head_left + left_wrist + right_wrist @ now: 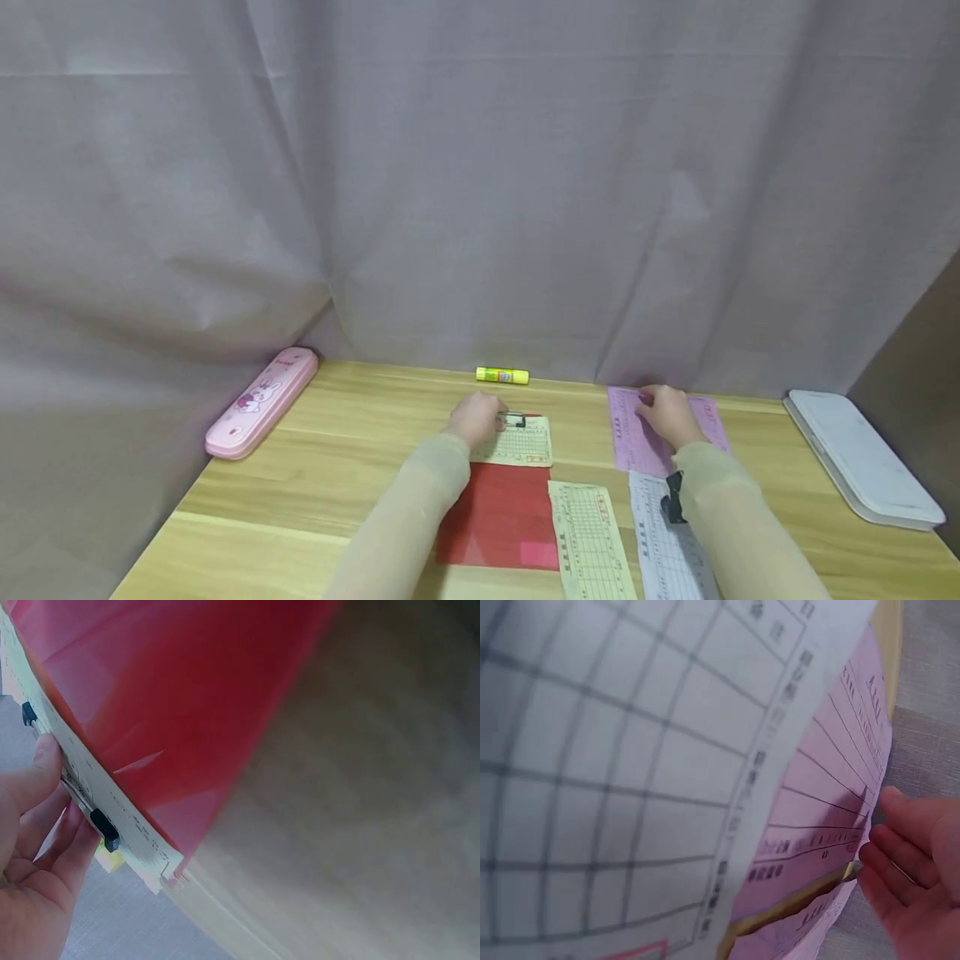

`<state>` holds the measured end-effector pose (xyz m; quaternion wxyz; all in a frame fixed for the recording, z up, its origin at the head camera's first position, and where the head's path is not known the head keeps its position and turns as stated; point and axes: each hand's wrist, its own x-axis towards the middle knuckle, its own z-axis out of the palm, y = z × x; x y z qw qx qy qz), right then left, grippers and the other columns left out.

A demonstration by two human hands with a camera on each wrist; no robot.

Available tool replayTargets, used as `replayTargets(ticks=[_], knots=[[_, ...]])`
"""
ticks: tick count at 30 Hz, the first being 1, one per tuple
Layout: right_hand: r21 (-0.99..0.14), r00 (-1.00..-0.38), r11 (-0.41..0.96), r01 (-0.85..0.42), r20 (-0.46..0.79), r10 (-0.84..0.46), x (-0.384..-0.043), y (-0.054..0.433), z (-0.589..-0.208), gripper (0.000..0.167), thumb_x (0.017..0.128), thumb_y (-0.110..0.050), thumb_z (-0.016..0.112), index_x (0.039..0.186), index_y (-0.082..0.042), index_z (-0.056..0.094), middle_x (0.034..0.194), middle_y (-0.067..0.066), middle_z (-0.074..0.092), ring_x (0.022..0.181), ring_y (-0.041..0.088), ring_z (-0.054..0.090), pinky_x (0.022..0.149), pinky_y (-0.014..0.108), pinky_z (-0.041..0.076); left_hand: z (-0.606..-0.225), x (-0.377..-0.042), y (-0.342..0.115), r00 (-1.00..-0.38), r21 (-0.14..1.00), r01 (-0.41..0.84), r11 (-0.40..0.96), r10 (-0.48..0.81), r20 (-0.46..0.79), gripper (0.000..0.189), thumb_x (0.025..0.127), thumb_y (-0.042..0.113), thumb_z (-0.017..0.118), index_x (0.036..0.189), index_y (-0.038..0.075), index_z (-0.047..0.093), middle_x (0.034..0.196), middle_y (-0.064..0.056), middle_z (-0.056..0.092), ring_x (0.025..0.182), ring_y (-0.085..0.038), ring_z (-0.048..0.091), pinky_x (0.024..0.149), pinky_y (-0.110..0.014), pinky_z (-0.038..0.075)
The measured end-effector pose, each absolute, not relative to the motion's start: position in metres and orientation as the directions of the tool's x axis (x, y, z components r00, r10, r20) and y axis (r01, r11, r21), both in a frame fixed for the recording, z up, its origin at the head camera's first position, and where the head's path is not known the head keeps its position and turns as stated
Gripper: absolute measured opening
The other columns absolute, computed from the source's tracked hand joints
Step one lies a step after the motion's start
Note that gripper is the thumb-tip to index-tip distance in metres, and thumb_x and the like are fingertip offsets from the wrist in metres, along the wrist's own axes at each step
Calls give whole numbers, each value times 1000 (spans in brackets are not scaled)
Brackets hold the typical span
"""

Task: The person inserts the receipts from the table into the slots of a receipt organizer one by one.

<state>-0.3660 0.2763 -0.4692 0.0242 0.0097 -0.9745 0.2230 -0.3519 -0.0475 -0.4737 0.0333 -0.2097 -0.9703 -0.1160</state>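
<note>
My left hand [477,419] pinches a wire clip with black ends [103,827], thumb in front and fingers behind. The clip lies along the top of a pale yellow printed form [517,446] on a translucent red folder [502,508]. At the far edge of a pink printed form [626,429] my right hand [670,415] reaches down. Its fingertips meet that edge in the right wrist view, thumb and fingers slightly apart. Nearer me lies a white printed form [660,550], partly under the right forearm. Another yellow form [592,533] lies beside the folder.
A yellow glue stick [502,376] lies at the back edge of the wooden table [300,500]. At the left is a pink pencil case [262,404], at the right a white flat case [862,458]. A grey curtain [480,183] hangs behind.
</note>
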Motion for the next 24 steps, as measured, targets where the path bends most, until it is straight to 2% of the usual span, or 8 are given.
replayTargets(ticks=[7, 15, 20, 24], knots=[[-299, -992, 949, -103, 104, -75, -377, 281, -476, 31, 87, 3, 58, 116, 15, 57, 115, 34, 57, 109, 51, 52, 94, 58, 43, -473, -353, -47, -910, 215, 414, 885, 400, 105, 23, 81, 20, 75, 103, 17, 74, 99, 5, 72, 94, -12, 67, 81, -25, 53], [-299, -986, 946, -128, 139, -90, -381, 284, -476, 32, 86, -2, 62, 113, 16, 57, 109, 35, 59, 105, 52, 54, 91, 58, 44, -469, -352, -48, -917, 238, 399, 886, 384, 106, 24, 81, 17, 75, 104, 15, 74, 102, 3, 72, 97, -14, 66, 84, -27, 53], [-320, -992, 943, -86, 117, -51, -379, 282, -476, 37, 87, -5, 63, 117, 15, 55, 114, 35, 56, 109, 51, 52, 94, 58, 42, -468, -351, -48, -918, 243, 397, 885, 384, 101, 25, 81, 17, 75, 106, 14, 74, 103, 3, 72, 99, -14, 66, 86, -27, 53], [-291, -988, 952, -95, 142, -55, -376, 281, -476, 37, 86, -6, 64, 115, 15, 56, 110, 35, 58, 106, 51, 53, 93, 58, 42, -468, -349, -47, -919, 243, 395, 886, 383, 97, 24, 81, 17, 75, 105, 15, 74, 102, 3, 72, 98, -14, 66, 85, -27, 53]])
